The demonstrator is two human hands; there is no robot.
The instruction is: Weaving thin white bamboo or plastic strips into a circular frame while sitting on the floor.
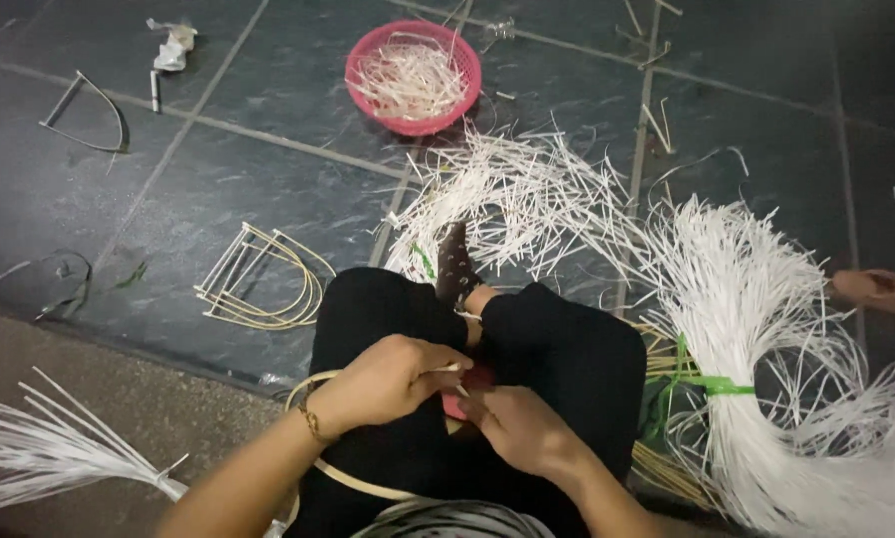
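Head view: left hand [388,379] pinches a thin white strip [447,368] in its grip, right hand [512,426] closed just below it, over the lap. Strip looks light, bendy, probably slippery; best pinched near its end.

One cam, head-worn, looks steeply down, close on lap, dark tiled floor [268,189] beyond; no 2nd view.

basket: pink [414,75], upper centre, holds white strips
bundle: white strips [766,369], right, tied green
frames: cane [258,279], left of centre
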